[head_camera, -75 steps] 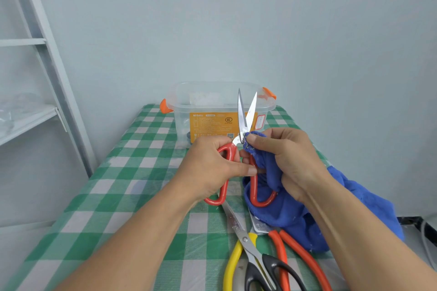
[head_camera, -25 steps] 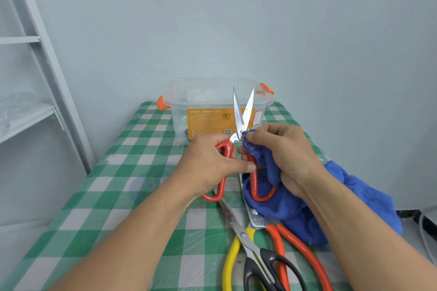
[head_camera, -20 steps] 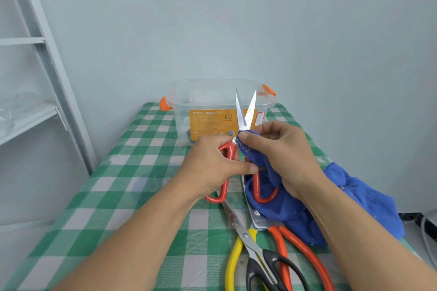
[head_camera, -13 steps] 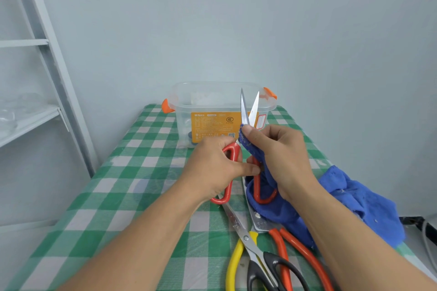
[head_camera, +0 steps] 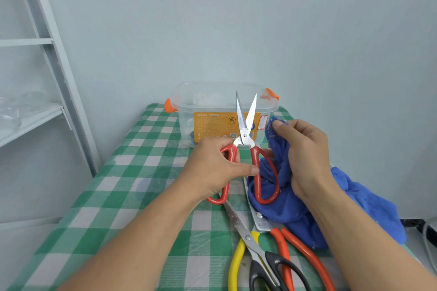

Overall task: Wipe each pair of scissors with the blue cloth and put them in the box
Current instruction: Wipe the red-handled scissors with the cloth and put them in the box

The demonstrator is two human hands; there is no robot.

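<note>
nearest, below and right of the left fingers (head_camera: 220, 146), two pairs lie on the counter (head_camera: 118, 196): yellow scissors (head_camera: 247, 237) with one black loop, and orange scissors (head_camera: 262, 224) just beside them, blades running up under the hands. the counter wears a green and white check sheet under clear film.

the left hand (head_camera: 212, 168) is clenched on the red scissors (head_camera: 246, 139), fingers through the left loop, thumb pressed on the right one. they stand upright off the counter, blades spread in a v above the fingers.

just right of the blades and apart from them, the right hand (head_camera: 305, 156) pinches a fold of the cloth (head_camera: 283, 201) between thumb and right fingers (head_camera: 290, 125). the rest hangs from those fingers behind the right red loop and heaps on the counter, over the orange pair's blades.

beyond both sets of fingers sits the box (head_camera: 205, 101), clear, lid off, orange clips and label, at the counter's far end. what lies inside is too blurred to tell.

far left of the fingers stands a grey shelf (head_camera: 30, 116); behind everything, a plain pale wall (head_camera: 236, 19). a cable (head_camera: 425, 238) shows low at the right edge.
</note>
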